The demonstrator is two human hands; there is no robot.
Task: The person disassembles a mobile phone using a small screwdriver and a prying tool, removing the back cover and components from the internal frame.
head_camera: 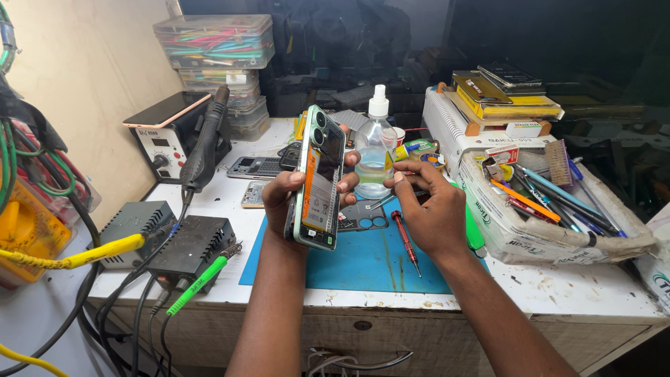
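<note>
My left hand (293, 199) holds an opened smartphone (319, 180) upright, back side toward me, with its orange battery strip and camera lenses exposed and a pale green frame. My right hand (429, 209) hovers beside it over the blue work mat (363, 262), fingers pinched together on something small that I cannot make out. A red-handled screwdriver (405, 241) lies on the mat under the right hand. A black camera-frame part (366, 218) rests on the mat behind the phone.
A clear spray bottle (375, 150) stands behind the phone. A hot-air station (171, 136) and black power boxes (188, 244) with cables fill the left. A white box of tools and pens (551, 209) sits right. Stacked plastic organisers (216, 52) stand at the back.
</note>
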